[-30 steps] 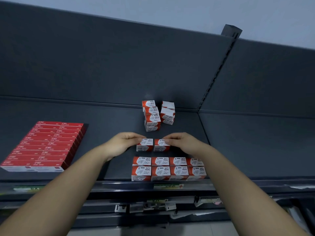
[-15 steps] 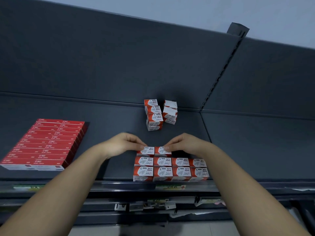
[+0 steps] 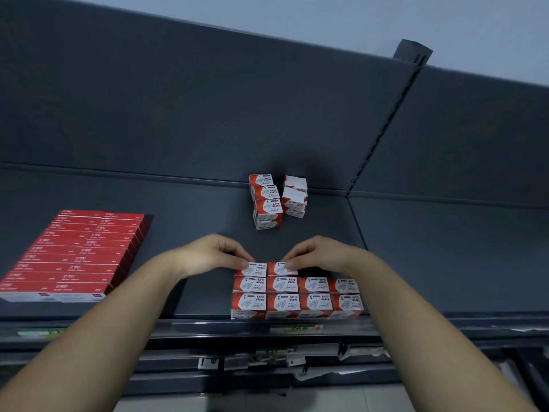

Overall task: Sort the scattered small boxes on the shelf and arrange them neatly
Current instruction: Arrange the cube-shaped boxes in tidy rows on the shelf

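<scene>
Two hands at frame centre: left hand pinches left box, right hand pinches right box. Boxes side by side, just behind arranged block. Loose pile upper centre on shelf.

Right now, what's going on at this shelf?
The person's left hand pinches the left box and the right hand pinches the right box, side by side just behind the two neat rows of four paper clip boxes at the shelf front. A loose pile of the same boxes sits near the back wall. Flat red boxes lie stacked at left.
</scene>
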